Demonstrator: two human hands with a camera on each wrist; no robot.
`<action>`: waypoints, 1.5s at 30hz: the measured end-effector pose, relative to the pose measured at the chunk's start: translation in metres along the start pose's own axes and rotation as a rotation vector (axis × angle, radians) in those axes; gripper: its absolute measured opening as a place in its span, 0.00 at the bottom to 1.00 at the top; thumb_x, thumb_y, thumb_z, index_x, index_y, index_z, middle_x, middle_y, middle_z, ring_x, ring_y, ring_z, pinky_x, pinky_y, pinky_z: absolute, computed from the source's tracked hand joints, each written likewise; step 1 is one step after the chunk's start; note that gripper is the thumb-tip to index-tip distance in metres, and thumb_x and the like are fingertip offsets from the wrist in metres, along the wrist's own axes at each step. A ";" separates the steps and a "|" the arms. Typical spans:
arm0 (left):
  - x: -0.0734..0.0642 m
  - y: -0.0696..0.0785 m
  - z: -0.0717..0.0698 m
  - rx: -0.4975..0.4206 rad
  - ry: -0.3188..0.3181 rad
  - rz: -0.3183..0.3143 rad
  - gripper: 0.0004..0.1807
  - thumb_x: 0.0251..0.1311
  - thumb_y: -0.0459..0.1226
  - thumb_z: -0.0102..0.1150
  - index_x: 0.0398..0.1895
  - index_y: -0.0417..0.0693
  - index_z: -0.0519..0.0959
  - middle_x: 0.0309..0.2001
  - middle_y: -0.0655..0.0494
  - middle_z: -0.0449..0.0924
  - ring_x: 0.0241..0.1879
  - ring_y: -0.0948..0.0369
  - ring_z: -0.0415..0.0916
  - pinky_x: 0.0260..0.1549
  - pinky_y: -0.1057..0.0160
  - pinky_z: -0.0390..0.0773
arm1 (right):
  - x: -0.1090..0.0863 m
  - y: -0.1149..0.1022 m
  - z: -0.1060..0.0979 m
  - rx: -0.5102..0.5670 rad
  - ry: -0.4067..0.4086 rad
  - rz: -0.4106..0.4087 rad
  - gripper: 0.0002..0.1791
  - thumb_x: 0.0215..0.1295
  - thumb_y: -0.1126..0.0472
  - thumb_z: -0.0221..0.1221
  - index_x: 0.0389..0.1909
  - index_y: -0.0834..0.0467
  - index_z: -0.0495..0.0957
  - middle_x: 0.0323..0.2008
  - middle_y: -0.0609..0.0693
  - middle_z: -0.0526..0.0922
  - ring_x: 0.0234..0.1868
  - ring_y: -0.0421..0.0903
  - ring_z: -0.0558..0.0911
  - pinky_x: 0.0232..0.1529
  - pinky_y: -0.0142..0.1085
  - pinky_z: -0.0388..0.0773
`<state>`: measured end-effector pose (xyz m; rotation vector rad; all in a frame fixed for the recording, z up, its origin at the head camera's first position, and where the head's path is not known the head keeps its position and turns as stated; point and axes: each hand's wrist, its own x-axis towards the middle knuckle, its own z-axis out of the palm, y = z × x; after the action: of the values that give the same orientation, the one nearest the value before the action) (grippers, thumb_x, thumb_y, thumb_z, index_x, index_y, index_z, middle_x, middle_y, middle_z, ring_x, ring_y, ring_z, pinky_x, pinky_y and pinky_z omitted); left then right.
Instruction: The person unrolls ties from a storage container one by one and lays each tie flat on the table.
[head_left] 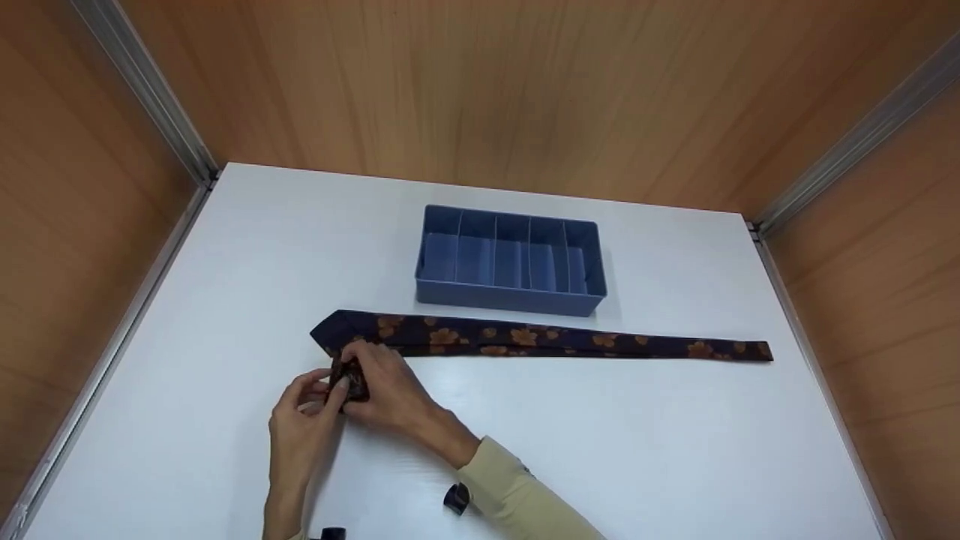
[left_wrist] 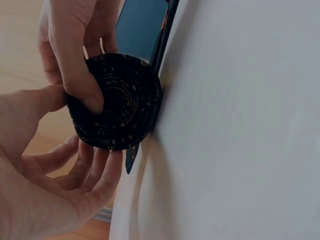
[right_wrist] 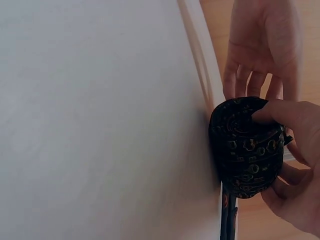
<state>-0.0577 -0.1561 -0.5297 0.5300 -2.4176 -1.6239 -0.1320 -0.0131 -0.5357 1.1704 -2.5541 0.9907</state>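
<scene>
Gripping with bent fingers and thumbs, the left hand and right hand hold a coiled fabric roll, rounded, near-black with small gold-toned markings and spiral layers, lower left of frame, just below the flowered necktie.

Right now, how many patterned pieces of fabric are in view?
2: the floral tie, flat on the table in front of the blue tray, and the dark roll, held by the left hand and right hand. No other shows; fingers hide part of the roll.
</scene>
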 end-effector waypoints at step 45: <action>0.014 -0.010 -0.017 0.179 0.073 0.012 0.16 0.74 0.38 0.56 0.52 0.33 0.82 0.42 0.38 0.86 0.42 0.47 0.84 0.34 0.75 0.72 | 0.012 -0.008 0.007 -0.029 -0.057 -0.027 0.29 0.52 0.58 0.77 0.55 0.56 0.80 0.58 0.50 0.80 0.60 0.46 0.76 0.68 0.30 0.64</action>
<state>-0.0625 -0.1800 -0.5332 0.5907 -2.5204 -1.3656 -0.1332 -0.0290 -0.5322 1.2395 -2.5797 0.9243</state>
